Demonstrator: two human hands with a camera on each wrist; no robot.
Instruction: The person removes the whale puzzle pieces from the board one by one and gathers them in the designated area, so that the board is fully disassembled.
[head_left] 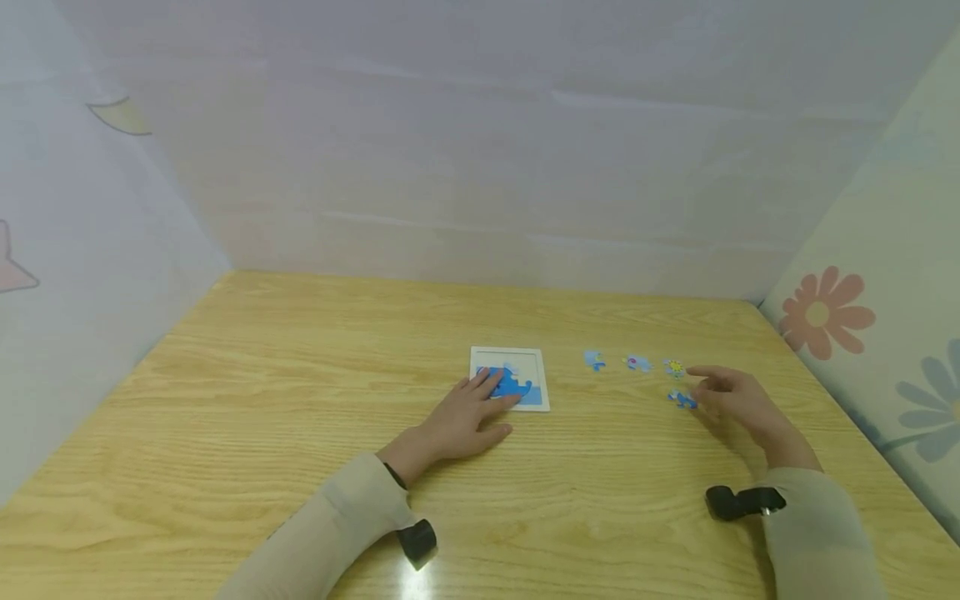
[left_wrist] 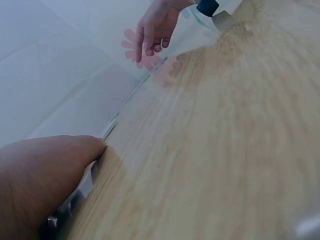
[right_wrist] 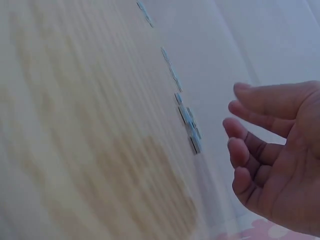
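Observation:
A small white puzzle tray lies mid-table with blue pieces partly filling it. My left hand rests flat on its near left part, fingers straight on the blue pieces. Several loose pieces lie to the right: a blue one, a pink-marked one, a yellow one and a dark blue one. My right hand hovers just right of the dark blue piece, fingers loosely spread and holding nothing. The right wrist view shows that hand empty beside the row of pieces.
The wooden table is walled by pale sheets at the back and left. A flower-printed panel stands close on the right. Wide bare wood stretches left of the tray and along the front edge.

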